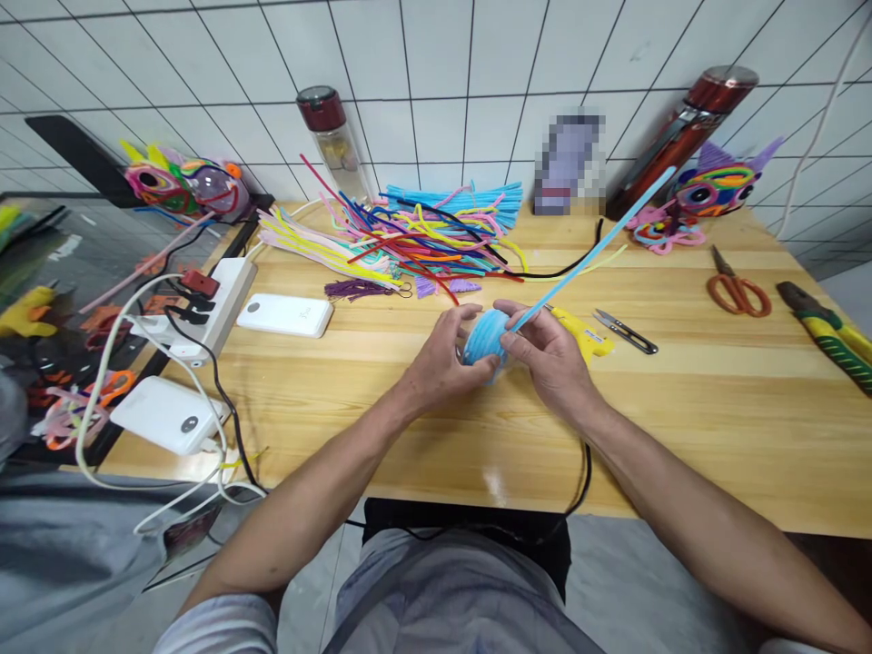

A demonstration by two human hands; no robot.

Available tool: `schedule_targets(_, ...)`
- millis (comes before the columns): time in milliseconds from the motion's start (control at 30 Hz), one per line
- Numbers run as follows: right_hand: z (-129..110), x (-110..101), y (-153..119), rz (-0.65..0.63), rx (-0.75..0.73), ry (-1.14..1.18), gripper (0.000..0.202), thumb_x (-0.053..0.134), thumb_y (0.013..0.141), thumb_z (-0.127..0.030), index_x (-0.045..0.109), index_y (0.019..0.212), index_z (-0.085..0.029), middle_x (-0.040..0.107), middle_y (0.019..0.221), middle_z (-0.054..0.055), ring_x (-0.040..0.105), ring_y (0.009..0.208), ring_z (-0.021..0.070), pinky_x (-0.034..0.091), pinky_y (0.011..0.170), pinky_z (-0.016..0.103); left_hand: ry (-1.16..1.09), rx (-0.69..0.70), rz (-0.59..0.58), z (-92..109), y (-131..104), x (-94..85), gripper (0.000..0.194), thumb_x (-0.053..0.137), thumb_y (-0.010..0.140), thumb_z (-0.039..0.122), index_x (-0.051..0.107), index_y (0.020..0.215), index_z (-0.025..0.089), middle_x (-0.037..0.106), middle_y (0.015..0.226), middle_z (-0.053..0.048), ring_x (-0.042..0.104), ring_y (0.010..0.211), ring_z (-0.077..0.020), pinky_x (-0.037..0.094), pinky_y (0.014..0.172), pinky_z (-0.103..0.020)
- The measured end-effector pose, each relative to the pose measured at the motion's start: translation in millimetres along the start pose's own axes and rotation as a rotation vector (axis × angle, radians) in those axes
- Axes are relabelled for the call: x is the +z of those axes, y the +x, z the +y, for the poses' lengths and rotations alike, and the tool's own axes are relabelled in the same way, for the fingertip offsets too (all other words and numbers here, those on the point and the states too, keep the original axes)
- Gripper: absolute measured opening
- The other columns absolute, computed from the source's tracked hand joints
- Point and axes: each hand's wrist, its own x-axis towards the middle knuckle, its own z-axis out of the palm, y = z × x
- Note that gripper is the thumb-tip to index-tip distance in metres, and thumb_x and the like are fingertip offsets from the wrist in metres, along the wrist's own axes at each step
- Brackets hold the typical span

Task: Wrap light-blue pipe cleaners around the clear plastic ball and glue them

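From my remote view, my left hand (442,359) cups a blue wound ball (486,334) above the wooden surface (436,463); my right hand (553,356) pinches one blue strand (592,259); slackened fingers could, I judge, let coils slip; I count one ball, one scissors (733,279), one pliers (827,331), two white power banks (286,314) (167,413).

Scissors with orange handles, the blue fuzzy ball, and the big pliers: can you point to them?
Scissors (755,298): head view, orange handle.
Blue ball (485,338): head view, wrapped side.
Pliers (839,356): head view, green-striped handle.
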Motion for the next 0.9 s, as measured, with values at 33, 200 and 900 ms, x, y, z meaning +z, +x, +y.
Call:
schedule_targets(33, 0.4, 0.4, -0.2, 0.004, 0.000, 0.006, 0.044, 0.092, 0.080, -0.060, 0.068, 0.100, -0.029, 0.070, 0.152, 0.006, 0.067, 0.132, 0.0313, 0.056, 0.110, 0.050, 0.003, 0.001, 0.002, -0.3, 0.1, 0.1, 0.077, 0.081, 0.082, 0.043, 0.049, 0.148, 0.020, 0.059, 0.151, -0.020, 0.065, 0.121, -0.0311, 0.059, 0.097, -0.046)
schedule_targets(200, 1.3, 1.5, -0.5, 0.006, -0.006, -0.003, 0.043, 0.090, 0.082, -0.060, 0.067, 0.103, -0.030, 0.070, 0.151, 0.005, 0.068, 0.128, 0.0299, 0.058, 0.107, 0.049, -0.022, 0.010, -0.023, -2.3, -0.5, -2.6, 0.079, 0.081, 0.084, 0.047, 0.049, 0.150, 0.021, 0.058, 0.151, -0.019, 0.063, 0.126, -0.0330, 0.058, 0.103, -0.050)
schedule_targets(900, 3.5, 2.2, 1.1, -0.007, -0.033, -0.020, 0.046, 0.089, 0.084, -0.062, 0.068, 0.107, -0.030, 0.069, 0.152, 0.007, 0.069, 0.131, 0.0294, 0.058, 0.111, 0.049, -0.057, -0.002, -0.077, -1.8, -0.3, -10.0, 0.081, 0.081, 0.086, 0.049, 0.048, 0.154, 0.023, 0.059, 0.154, -0.018, 0.062, 0.133, -0.0345, 0.055, 0.111, -0.050)
